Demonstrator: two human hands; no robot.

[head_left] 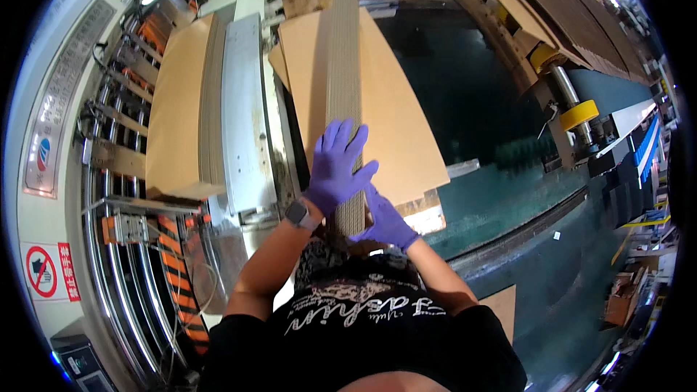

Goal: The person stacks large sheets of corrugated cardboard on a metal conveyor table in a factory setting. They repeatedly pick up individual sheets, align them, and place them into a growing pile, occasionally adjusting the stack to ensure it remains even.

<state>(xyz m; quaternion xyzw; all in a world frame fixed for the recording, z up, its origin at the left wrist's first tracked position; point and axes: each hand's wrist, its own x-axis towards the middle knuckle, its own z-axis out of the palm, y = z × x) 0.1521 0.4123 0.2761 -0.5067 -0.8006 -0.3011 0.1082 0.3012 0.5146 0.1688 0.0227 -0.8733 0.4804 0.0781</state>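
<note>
A thick bundle of corrugated cardboard sheets (344, 65) stands on edge in front of me, its fluted edges facing up. It runs from near my body toward the far side. My left hand (337, 165), in a purple glove, lies across the top of the bundle near its close end, fingers spread and thumb to the right. Lower down, my right hand (386, 219), gloved the same, grips the bundle's near right corner; some of its fingers are hidden. Beneath the bundle a flat brown cardboard sheet (399, 112) shows on both sides.
On the left, another cardboard stack (181, 109) rests on a machine beside a pale metal plate (247, 109). Metal rollers (109, 268) and a striped orange-black bar (181, 276) lie nearer. At the upper right are more brown boards (573, 14) and a shaft with a yellow ring (579, 115).
</note>
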